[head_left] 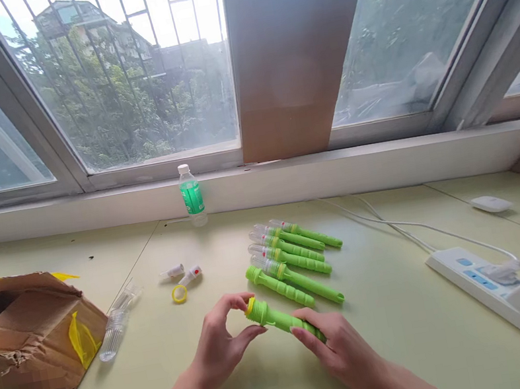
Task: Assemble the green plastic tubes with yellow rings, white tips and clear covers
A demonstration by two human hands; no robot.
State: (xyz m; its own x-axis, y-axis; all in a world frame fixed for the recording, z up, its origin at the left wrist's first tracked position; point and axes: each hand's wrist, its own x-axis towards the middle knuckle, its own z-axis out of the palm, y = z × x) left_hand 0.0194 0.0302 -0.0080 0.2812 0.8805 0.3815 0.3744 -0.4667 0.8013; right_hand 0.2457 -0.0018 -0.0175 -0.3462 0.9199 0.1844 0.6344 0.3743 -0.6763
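Observation:
My right hand [339, 345] is wrapped round the lower end of a green ribbed plastic tube [279, 318], which is held tilted above the table. At its threaded upper end sits a yellow ring [250, 305], with the curled fingers of my left hand [224, 335] closed on it. Just beyond lies a similar green tube [280, 287] without a clear top. Behind it, several green tubes with clear tops [295, 252] rest side by side. To the left are a loose yellow ring [179, 294] and two small white-and-clear parts [190, 276].
An open cardboard box [35, 321] stands at the left, with clear plastic tubes [116, 327] beside it. A bottle with a green label [192, 196] stands by the window ledge. On the right lies a power strip [488, 288] with plugs and white cables [395, 221].

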